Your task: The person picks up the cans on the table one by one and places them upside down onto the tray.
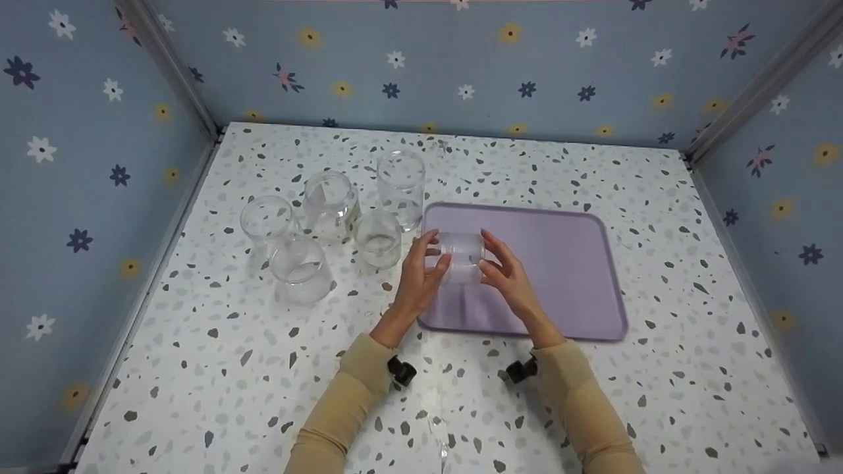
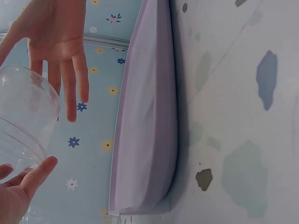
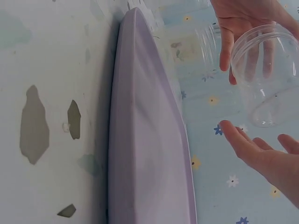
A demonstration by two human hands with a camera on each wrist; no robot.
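Note:
A clear, lidless jar (image 1: 463, 255) is held on its side just above the left part of a lilac tray (image 1: 566, 280). My left hand (image 1: 420, 276) grips the jar at its rim end, thumb in front and fingers behind. At the base end, my right hand (image 1: 515, 280) has its fingers spread and fairly straight. In the right wrist view, a gap shows between the right hand (image 3: 266, 156) and the jar (image 3: 268, 81); any thumb contact is hard to tell. The left wrist view shows the jar (image 2: 28, 112) between both hands.
Several clear jars stand left of the tray: a tall one (image 1: 401, 187), a wide-mouthed one (image 1: 329, 207), a short one (image 1: 378, 240) and a nearer one (image 1: 301, 270). Flower-patterned panels (image 1: 448, 66) enclose the speckled table (image 1: 685, 283) at the back and sides.

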